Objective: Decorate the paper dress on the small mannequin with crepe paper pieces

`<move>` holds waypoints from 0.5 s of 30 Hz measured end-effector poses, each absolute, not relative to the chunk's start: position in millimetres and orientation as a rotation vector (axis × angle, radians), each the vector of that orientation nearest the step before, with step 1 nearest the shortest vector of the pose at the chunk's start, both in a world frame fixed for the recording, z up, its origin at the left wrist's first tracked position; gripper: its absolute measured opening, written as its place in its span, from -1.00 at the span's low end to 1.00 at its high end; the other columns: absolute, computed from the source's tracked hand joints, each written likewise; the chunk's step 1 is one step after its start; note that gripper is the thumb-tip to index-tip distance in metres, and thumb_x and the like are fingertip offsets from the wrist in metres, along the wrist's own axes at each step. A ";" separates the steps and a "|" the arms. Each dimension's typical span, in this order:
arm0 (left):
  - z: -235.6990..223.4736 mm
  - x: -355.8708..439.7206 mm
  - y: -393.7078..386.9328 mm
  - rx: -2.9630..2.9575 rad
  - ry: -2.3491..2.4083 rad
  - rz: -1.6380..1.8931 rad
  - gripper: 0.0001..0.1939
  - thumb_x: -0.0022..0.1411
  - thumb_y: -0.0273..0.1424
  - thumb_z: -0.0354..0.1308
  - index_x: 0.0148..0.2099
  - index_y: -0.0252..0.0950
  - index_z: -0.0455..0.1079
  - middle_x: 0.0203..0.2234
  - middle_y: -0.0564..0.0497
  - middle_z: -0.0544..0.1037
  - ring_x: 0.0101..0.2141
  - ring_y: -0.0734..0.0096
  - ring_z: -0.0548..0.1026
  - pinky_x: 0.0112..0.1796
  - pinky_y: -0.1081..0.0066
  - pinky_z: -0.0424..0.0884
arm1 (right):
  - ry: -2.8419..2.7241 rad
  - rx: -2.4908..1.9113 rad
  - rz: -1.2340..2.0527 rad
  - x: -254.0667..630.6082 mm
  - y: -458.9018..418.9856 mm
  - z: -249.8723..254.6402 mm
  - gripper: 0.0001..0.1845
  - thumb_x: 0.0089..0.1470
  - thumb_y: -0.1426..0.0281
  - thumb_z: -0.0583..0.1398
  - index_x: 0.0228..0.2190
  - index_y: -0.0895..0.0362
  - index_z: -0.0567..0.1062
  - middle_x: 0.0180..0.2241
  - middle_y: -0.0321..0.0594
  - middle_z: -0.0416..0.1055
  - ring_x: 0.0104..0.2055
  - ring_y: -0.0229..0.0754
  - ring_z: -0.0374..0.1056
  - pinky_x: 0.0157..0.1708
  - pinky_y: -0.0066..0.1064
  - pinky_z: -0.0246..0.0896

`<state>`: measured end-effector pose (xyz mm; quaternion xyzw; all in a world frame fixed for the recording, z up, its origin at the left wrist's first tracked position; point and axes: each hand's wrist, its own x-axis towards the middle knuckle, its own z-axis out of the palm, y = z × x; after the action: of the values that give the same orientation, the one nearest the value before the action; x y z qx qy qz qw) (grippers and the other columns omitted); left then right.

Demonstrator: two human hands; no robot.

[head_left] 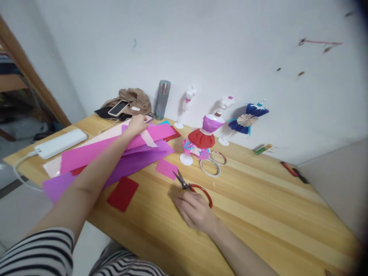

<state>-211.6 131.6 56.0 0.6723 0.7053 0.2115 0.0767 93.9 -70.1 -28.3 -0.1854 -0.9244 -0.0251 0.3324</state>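
My right hand [193, 209] holds scissors [185, 185] with red handles, their blades slightly apart and pointing away from me. Just beyond the tips lies a small pink paper piece [166, 169]. My left arm reaches across a pile of coloured crepe paper, with pink [89, 154] and purple [135, 165] sheets. At the pile's far end, my left hand [138, 125] has curled fingers; what they grip is hidden. A pale strip [148, 138] lies beside that hand. Nearer me rests a red paper rectangle [123, 194].
A miniature dress form [202, 132] wears a purple top and red skirt. Behind it stand white forms [188, 101] and a blue paper dress [247, 119]. Tape rolls [209, 167], a flask [163, 100], a phone [118, 108], a bag [135, 100] and a white power bank [61, 143] share the table.
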 end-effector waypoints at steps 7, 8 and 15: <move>11.5 -219.3 131.9 1.933 2.289 0.557 -0.63 0.26 -0.38 0.09 0.04 -0.46 0.48 0.05 -0.36 0.51 0.08 -0.04 0.47 0.06 0.17 0.38 | -2.439 -0.417 -0.111 91.8 -71.4 -26.0 -0.74 0.28 0.59 0.03 -0.29 0.21 0.51 -0.46 -0.15 0.45 -0.44 -0.19 0.35 -0.43 -0.35 0.24; 8.6 -219.4 133.9 1.934 2.292 0.563 -0.63 0.26 -0.39 0.08 0.05 -0.47 0.47 0.05 -0.37 0.51 0.08 -0.05 0.47 0.06 0.17 0.38 | -2.439 -0.413 -0.117 91.5 -71.1 -25.7 -0.74 0.28 0.60 0.03 -0.30 0.22 0.51 -0.46 -0.15 0.45 -0.45 -0.20 0.34 -0.43 -0.35 0.23; 8.3 -218.5 137.5 1.960 2.306 0.643 -0.67 0.27 -0.46 0.01 -0.04 -0.36 0.55 -0.04 -0.27 0.58 0.05 -0.02 0.49 0.02 0.20 0.39 | -2.482 -0.455 -0.139 93.5 -71.3 -31.0 -0.74 0.28 0.58 0.03 -0.23 0.20 0.51 -0.39 -0.12 0.50 -0.39 -0.18 0.41 -0.39 -0.33 0.28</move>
<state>-218.5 137.5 8.3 0.6332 0.7452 0.2077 0.0238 93.5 -71.3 -31.0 -0.1716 -0.9362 -0.0525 0.3023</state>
